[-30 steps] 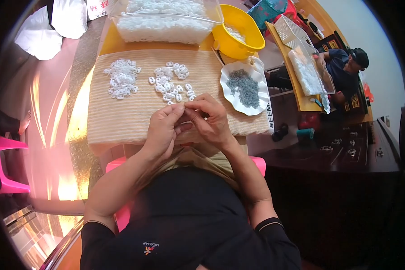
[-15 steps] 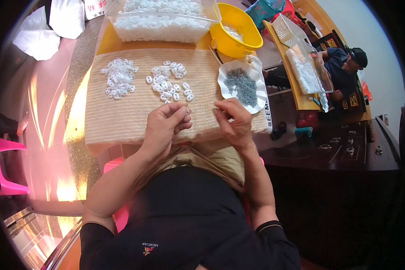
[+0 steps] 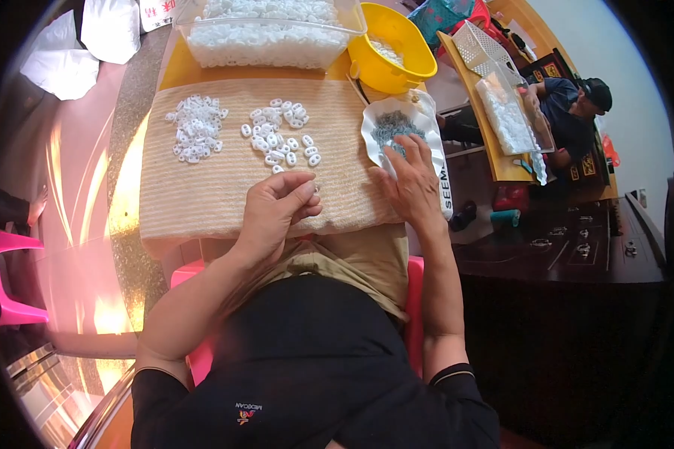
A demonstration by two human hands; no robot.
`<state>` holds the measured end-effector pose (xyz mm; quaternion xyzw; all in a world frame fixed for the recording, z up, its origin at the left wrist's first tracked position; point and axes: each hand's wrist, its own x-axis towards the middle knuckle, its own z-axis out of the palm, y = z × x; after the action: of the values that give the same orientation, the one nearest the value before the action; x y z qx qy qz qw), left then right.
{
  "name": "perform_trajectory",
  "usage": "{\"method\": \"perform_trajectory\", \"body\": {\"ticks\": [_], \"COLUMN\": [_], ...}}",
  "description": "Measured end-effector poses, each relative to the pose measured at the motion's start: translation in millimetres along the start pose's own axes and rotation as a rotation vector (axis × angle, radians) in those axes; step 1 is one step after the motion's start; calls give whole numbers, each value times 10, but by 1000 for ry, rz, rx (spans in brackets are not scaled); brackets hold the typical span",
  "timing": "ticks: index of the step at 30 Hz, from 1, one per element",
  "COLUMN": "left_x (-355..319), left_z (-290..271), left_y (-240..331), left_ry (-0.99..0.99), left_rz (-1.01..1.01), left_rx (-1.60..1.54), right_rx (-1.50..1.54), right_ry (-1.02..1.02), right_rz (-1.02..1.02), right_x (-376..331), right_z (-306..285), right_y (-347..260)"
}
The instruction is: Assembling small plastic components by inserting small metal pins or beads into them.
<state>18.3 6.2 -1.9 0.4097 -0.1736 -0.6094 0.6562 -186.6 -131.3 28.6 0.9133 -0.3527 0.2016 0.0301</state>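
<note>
**White plastic pieces sorted by hand on a beige mat**

White plastic piece (image 3: 314, 187) — small, only partly visible — sits pinched between the thumb and fingertips of the left hand (image 3: 277, 209), just below the centre of the frame. That hand hovers over the near edge of the beige woven mat (image 3: 202, 198), which covers the middle of the frame. To the right, the right hand (image 3: 412, 183) lies with its fingers spread and extended, the fingertips resting on a heap of small grey metal parts (image 3: 393, 127); whether any part is gripped cannot be told. The grey parts lie on a white sheet (image 3: 427, 112) at the right edge of the mat.

Farther up the mat, a loose cluster of white pieces (image 3: 281, 135) lies just above the left hand, and a second, denser pile (image 3: 195, 135) lies toward the upper left, well apart from the first.

Beyond the mat, at the top of the frame, a clear rectangular tub (image 3: 266, 34) is filled with more white pieces; a yellow bowl (image 3: 389, 49) stands just beside it on the right.

At the upper right, another person (image 3: 569, 112) in dark clothing sits at a separate yellow-topped table (image 3: 487, 127) — bearing a white basket (image 3: 483, 49) and a clear bag of white pieces (image 3: 505, 116). A pink stool (image 3: 4, 280) shows at the left edge.
</note>
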Motion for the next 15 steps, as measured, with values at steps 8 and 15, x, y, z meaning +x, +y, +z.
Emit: {"method": "perform_trajectory", "body": {"ticks": [8,15], "left_x": [-14,-7], "left_z": [13,-5], "left_y": [19,3], "left_ry": [9,-2], "left_rz": [-14,-28], "left_rx": [17,18], "right_rx": [2,156], "right_ry": [-38,75], "right_rz": [-17,-13], "right_x": [24,7], "right_z": [90,217], "right_y": [18,66]}}
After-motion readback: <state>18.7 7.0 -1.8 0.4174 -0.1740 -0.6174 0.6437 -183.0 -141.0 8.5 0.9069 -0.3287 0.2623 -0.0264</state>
